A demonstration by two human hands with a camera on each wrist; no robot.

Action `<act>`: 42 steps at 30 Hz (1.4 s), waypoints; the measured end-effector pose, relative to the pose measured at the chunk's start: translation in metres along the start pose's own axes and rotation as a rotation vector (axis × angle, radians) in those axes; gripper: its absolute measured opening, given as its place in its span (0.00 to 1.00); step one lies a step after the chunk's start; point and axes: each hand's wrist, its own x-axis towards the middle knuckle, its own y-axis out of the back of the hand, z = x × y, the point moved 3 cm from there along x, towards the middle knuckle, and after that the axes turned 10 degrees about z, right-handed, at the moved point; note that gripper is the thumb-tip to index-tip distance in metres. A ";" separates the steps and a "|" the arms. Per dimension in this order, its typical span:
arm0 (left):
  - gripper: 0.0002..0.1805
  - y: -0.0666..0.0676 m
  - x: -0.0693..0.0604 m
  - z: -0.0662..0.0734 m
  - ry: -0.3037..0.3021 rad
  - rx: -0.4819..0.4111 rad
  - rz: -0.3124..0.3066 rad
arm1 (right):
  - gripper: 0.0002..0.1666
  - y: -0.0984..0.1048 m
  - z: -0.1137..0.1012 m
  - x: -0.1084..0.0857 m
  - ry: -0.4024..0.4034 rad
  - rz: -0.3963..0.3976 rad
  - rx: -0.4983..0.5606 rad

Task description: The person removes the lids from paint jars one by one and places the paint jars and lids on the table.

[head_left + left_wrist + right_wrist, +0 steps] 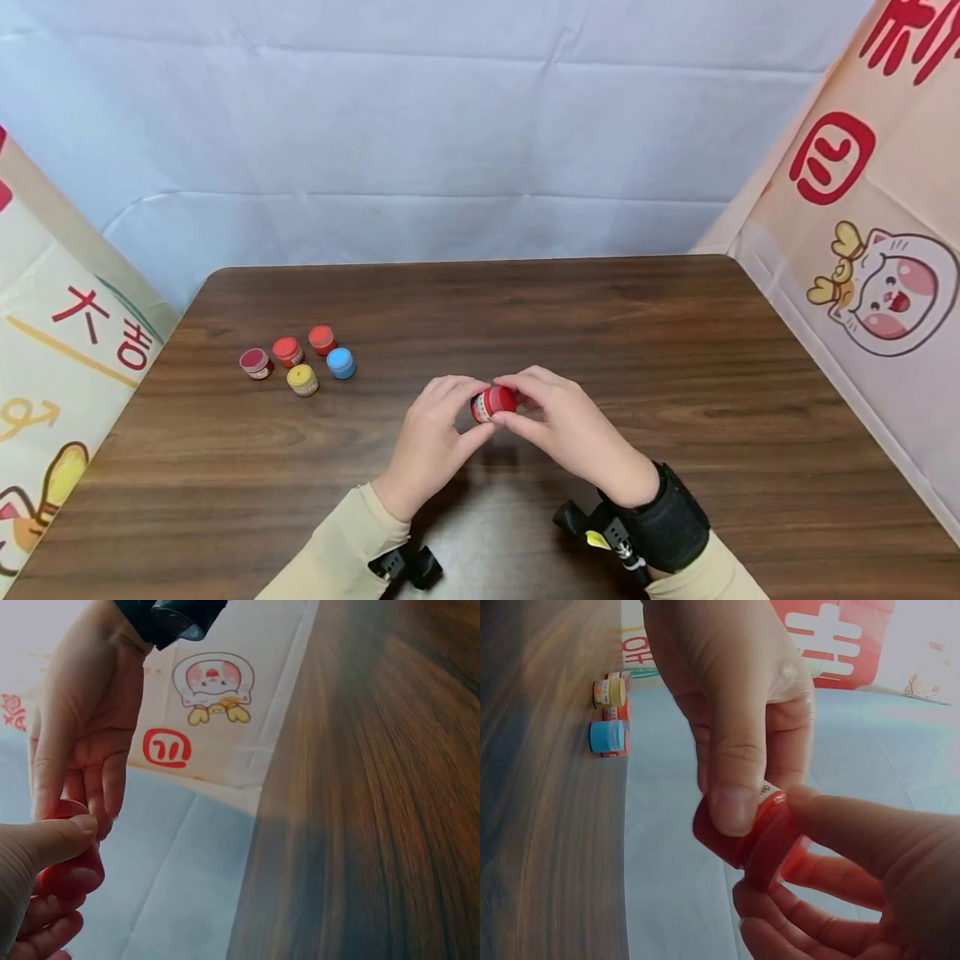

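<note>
Above the middle of the table, a small red paint jar (pixel 492 403) is held tilted between both hands. My left hand (pixel 431 437) grips the jar's labelled body with thumb and fingers. From the other side my right hand (pixel 573 429) pinches the red lid (pixel 771 851), its thumb and fingers around the rim. The lid sits on the jar in the right wrist view. In the left wrist view, the left thumb (pixel 64 838) lies across the red jar, and part of the jar is hidden by the fingers.
Several small jars stand grouped at the table's left: a maroon jar (pixel 256 363), two red jars (pixel 288 351), a yellow jar (pixel 302 381) and a blue jar (pixel 341 363). A pale cloth (pixel 450 150) hangs behind the brown table (pixel 637 325). Printed sheets flank both sides.
</note>
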 end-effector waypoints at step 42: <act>0.21 0.000 0.003 0.000 0.103 -0.104 -0.058 | 0.31 0.012 0.003 0.001 0.034 -0.036 -0.069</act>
